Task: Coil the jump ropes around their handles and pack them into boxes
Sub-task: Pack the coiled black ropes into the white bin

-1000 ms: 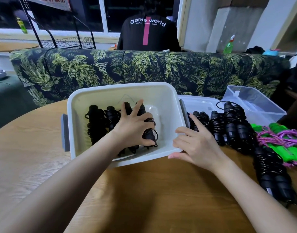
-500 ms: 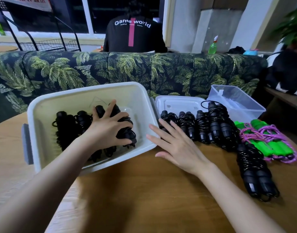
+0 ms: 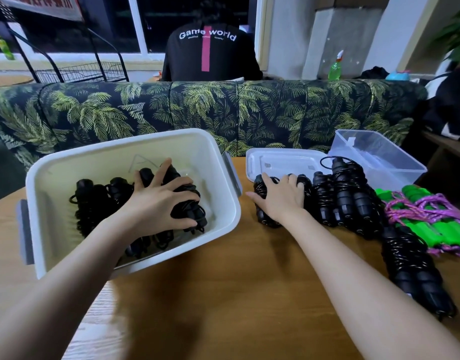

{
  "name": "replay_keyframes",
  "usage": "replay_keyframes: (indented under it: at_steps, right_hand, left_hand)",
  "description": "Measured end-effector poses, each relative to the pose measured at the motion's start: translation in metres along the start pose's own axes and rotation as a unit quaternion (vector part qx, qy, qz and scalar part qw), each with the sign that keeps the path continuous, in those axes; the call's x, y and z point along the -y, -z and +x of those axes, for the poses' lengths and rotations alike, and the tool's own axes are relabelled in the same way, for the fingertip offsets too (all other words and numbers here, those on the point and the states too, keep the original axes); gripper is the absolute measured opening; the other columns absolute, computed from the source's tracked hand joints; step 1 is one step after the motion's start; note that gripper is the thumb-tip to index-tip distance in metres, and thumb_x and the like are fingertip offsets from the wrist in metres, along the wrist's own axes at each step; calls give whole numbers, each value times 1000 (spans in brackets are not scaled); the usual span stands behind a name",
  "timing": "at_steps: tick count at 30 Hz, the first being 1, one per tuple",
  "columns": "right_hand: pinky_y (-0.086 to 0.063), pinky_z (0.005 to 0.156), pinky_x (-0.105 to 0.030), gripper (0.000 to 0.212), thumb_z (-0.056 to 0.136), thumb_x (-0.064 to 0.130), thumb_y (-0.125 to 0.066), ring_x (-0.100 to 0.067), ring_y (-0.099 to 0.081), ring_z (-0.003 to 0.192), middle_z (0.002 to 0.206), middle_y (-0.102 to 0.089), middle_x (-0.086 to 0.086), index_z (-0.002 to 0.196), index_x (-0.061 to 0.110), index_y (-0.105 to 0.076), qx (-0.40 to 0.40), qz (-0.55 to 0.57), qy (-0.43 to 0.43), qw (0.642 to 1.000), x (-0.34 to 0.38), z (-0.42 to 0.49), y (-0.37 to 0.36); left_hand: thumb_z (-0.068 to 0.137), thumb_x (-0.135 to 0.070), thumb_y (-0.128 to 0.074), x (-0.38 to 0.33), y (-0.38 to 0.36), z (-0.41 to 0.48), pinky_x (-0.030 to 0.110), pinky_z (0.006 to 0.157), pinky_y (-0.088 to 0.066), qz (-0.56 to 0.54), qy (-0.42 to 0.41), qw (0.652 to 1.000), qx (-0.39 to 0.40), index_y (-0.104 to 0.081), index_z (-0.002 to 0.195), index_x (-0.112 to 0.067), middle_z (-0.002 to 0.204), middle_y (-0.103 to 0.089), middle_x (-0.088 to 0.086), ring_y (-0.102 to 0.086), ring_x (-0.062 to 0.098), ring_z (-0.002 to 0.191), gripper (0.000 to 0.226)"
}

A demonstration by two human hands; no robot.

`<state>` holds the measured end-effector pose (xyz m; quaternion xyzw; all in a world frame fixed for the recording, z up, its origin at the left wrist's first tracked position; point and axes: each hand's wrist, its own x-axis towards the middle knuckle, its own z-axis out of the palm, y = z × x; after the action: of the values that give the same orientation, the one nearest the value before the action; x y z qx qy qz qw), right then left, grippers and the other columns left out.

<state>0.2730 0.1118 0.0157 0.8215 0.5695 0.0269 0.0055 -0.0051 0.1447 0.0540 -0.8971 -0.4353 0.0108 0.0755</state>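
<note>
A long sofa (image 3: 275, 113) in a palm-leaf print runs across the back, and a person in a black shirt (image 3: 210, 55) sits beyond it, facing away. In front lies the wooden table (image 3: 236, 294), which carries everything else.

On its left side stands the white box (image 3: 88, 167), open at the top, with grey handles at both ends. At the far right is a clear tub (image 3: 385, 157), and between the two a white lid (image 3: 281, 162) lies flat.

The packed ropes (image 3: 93, 201), black and coiled around their handles, lie side by side on the floor of the white box. A row of black ropes (image 3: 348, 198), coiled the same way, lies on the table in front of the lid and the clear tub. To the right of that row are the green ropes (image 3: 442, 227), with green handles and purple cord, and nearer the camera a lone black bundle (image 3: 416, 271) lies slantwise.

The left grip (image 3: 156, 203) is down inside the white box, fingers spread over the packed ropes, index finger and thumb curled around the rightmost bundle (image 3: 190, 206). The right grip (image 3: 283, 201) lies on the left end of the row, its fingers curled over the leftmost bundle (image 3: 262, 216) and its neighbour, thumb pointing left.

A green spray bottle (image 3: 335, 66) stands on the ledge behind the sofa.
</note>
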Motion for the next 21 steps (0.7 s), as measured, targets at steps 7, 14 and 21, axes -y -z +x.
replay_keyframes:
  at_steps: [7, 14, 21]
  right_hand:
    - [-38, 76, -35, 81, 82, 62, -68, -33, -41, 125, 134, -43, -17, 141, 20, -32, 5, 46, 2, 999, 17, -5, 3]
    - [-47, 86, -38, 72, 79, 55, -75, -25, -56, 117, 126, -59, 0, 135, 26, -43, 19, 285, -18, 958, -7, -8, 5]
    - [-53, 97, -47, 62, 85, 29, -76, -23, -67, 108, 125, -65, -10, 138, 19, -47, 57, 698, -49, 712, -33, -27, 4]
  left_hand:
    - [82, -73, -56, 6, 1, -3, 76, 106, -4, -19, 3, 1000, -5, -46, 137, -51, 157, -19, -21, 20, 26, 150, 60]
    - [82, -73, -55, 4, 1, -4, 77, 106, 2, -21, 4, 1000, -1, -46, 137, -52, 157, -18, -23, 22, 25, 150, 59]
    - [82, -72, -56, 3, 2, -3, 77, 106, 1, -24, 5, 1000, 4, -47, 136, -52, 157, -18, -23, 21, 26, 150, 59]
